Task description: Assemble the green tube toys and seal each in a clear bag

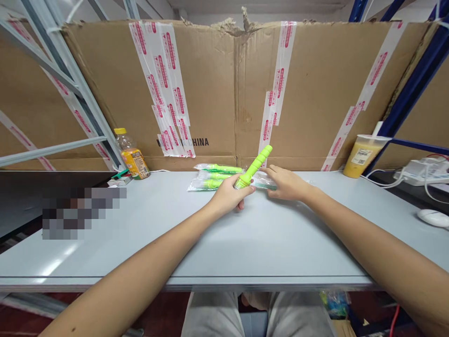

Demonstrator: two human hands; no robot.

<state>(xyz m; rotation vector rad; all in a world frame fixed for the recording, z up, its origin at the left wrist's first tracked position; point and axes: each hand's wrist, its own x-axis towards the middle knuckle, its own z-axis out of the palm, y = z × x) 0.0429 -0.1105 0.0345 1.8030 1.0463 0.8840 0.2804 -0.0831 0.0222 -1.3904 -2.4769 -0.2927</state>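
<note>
In the head view, my left hand is closed around the lower end of a lime-green ribbed stick, which tilts up to the right. Just right of it, my right hand is low over the table with bent fingers on a clear plastic bag; its fingertips are partly hidden. Behind my left hand lie several clear bags, each with a similar green stick inside. Part of these packs is covered by my left hand.
A pale table spans the view, backed by a taped cardboard wall. A juice bottle stands at the back left, a cup of yellow drink at the back right. A white mouse and a power strip lie far right.
</note>
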